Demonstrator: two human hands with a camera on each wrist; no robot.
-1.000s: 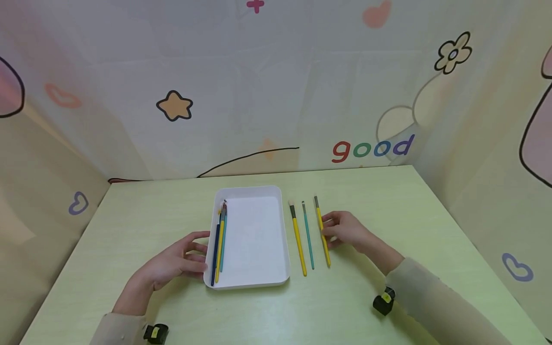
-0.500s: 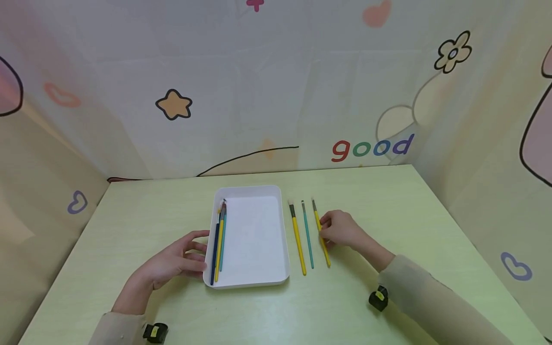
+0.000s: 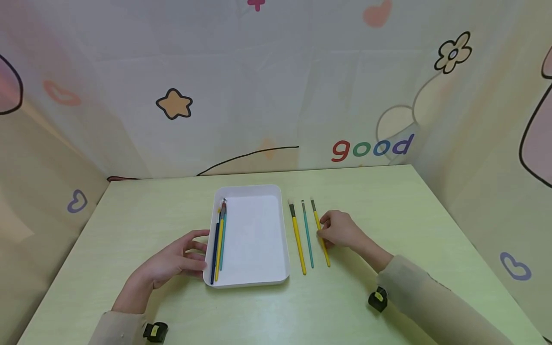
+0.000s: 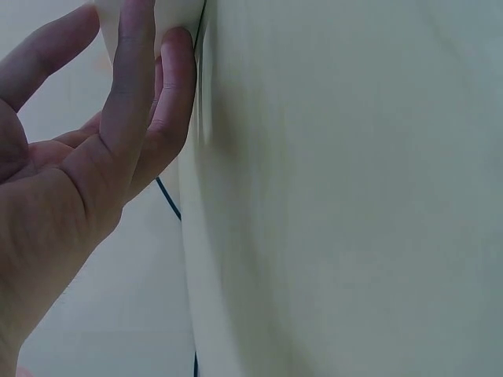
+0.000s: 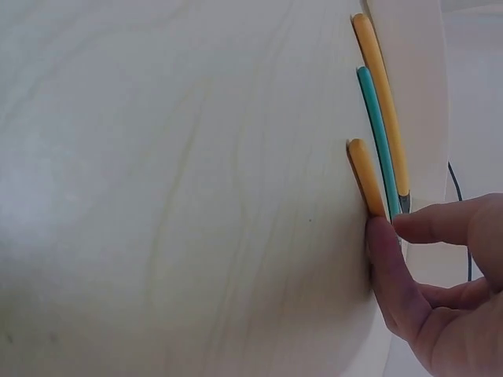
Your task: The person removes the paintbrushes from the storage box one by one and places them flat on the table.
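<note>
Slightly leftward, over the past second, we have shifted our right hand [image 3: 340, 229] and the outer yellow brush [image 3: 325, 254], thumb and finger pinching its handle. That brush lies on the table [image 3: 366, 191], right of the teal brush [image 3: 308, 235] and thick yellow brush [image 3: 298, 239]. Our left hand [image 3: 174, 258], fingers spread, touches the white tray [image 3: 254, 235], where three brushes [image 3: 220, 239] line the left side.
</note>
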